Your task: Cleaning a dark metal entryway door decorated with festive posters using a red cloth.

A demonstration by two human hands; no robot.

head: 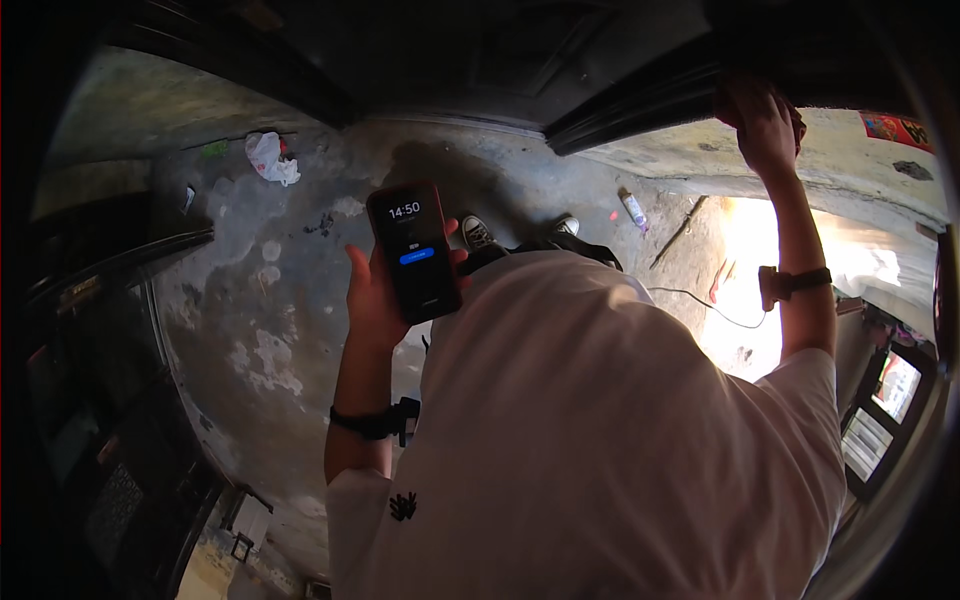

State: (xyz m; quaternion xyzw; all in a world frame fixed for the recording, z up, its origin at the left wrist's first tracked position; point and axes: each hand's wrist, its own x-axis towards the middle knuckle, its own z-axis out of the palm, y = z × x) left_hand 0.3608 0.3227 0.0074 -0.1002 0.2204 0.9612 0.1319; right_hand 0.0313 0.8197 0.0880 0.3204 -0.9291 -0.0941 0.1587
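A smartphone (417, 285) in a reddish case lies in my left hand (382, 281), its lit screen facing up. White figures and a blue button show on the dark display. My thumb is off to the left side, and fingertips curl around the right edge. My right hand (769, 131) is stretched far to the upper right and presses a dark red cloth (801, 136) against a dark door frame (645, 94). Most of the cloth is hidden under the fingers. A dark panelled door (450, 67) stands ahead of me, poorly lit.
A plastic bag (268, 159) lies on the stained concrete floor (247, 300) by the left wall. On the right are a bottle (634, 210), a stick (679, 231) and a thin cable (690, 295). Dark furniture (112, 450) lines the left. Bright light falls through the right side.
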